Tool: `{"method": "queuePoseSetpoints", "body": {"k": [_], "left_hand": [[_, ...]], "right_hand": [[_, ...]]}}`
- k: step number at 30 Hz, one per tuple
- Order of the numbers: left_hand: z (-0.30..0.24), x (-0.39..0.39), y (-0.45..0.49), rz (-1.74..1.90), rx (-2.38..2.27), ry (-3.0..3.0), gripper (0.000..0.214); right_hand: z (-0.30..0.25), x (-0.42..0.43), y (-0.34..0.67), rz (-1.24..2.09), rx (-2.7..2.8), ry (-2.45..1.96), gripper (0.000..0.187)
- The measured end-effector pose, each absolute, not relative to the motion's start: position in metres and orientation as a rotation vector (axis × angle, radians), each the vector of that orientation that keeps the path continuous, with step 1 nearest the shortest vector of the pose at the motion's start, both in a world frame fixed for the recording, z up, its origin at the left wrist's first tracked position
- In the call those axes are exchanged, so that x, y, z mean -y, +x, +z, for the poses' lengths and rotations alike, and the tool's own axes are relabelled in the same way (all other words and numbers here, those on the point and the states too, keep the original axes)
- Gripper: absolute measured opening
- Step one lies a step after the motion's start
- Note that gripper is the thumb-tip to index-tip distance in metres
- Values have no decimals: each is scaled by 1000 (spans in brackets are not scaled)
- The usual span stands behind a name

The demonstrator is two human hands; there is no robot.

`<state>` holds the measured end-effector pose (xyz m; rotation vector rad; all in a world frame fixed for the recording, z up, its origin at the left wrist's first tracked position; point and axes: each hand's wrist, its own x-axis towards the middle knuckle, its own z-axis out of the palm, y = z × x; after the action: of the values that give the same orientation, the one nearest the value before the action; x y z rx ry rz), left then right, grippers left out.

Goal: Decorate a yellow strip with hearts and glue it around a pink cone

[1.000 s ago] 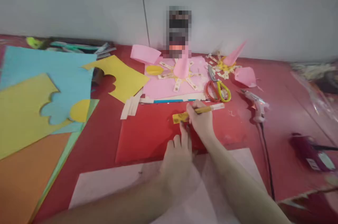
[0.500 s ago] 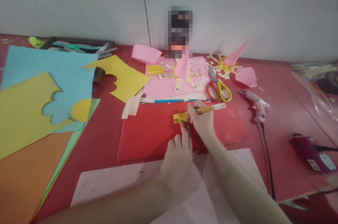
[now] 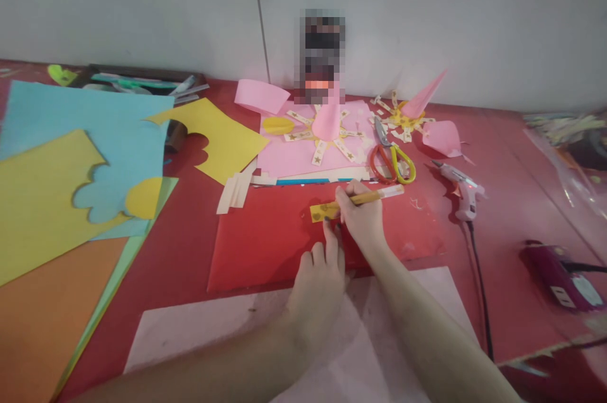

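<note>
A small yellow paper strip (image 3: 317,213) with dark markings lies on a red board (image 3: 265,238). My right hand (image 3: 364,216) grips a gold-yellow pen (image 3: 374,196), its tip hidden by the fingers at the strip's right end. From below, my left hand (image 3: 322,267) reaches up with its index finger stretched out, the fingertip pressing on the strip's lower edge; its other fingers are partly bent. Beyond the board, a pink paper cone (image 3: 327,121) is ringed by star-printed cream strips on a pink sheet (image 3: 279,159). Scissors (image 3: 392,162) with red and yellow handles lie to the right.
Coloured paper sheets, one blue (image 3: 128,115) and one orange (image 3: 52,314), overlap at left. Cream strips (image 3: 232,194) rest by the board's corner. A corded glue gun (image 3: 462,185) and a purple device (image 3: 557,273) lie at right. A second pink cone (image 3: 427,96) stands at back right.
Hardly anything differs. The view has shifted very slightly, while both hands, the pen and the strip keep the same positions relative to one another.
</note>
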<state>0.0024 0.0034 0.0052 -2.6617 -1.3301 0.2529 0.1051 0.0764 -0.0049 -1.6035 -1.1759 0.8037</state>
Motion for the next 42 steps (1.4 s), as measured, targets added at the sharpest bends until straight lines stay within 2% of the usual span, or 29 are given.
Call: {"method": "queuePoseSetpoints", "body": {"k": [27,31,36,42], "left_hand": [[6,-3,2,232,1349,-2672,41],[5,-3,3,222,1349,-2632,48],[1,-2,3,200,1331,-2588,55],[1,-2,3,189,1387,-2631,55]], "right_hand": [[-5,-77,107,812,1184,-1549,30],[3,-74,122,697,1100,-1528,25],[-3,-69,168,472,1039,-1567,34],[-18,-58,187,687,1054,-1568,31]]}}
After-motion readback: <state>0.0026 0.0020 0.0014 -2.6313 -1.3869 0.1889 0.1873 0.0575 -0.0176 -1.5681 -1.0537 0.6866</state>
